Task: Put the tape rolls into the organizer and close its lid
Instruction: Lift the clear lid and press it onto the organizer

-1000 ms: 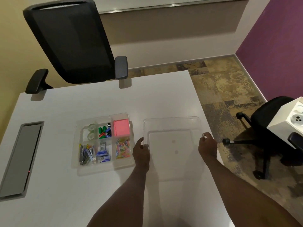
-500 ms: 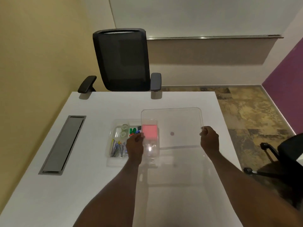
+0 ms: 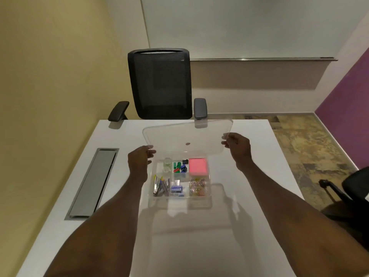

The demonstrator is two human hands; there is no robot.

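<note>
Head view, the only one: clear lid held in the air above the organizer, far edge raised, not yet touching the box. Left hand pinching the near-left corner of the lid, right hand pinching its right edge; both closed on the lid. Organizer resting on the white table, compartments filled. Two tape rolls already lying in the far-left compartment, beside the green and blue pieces and the pink notes. So first part judged done. Left to do: lowering the lid, lining up its edges with the rim, pressing it shut.
</note>
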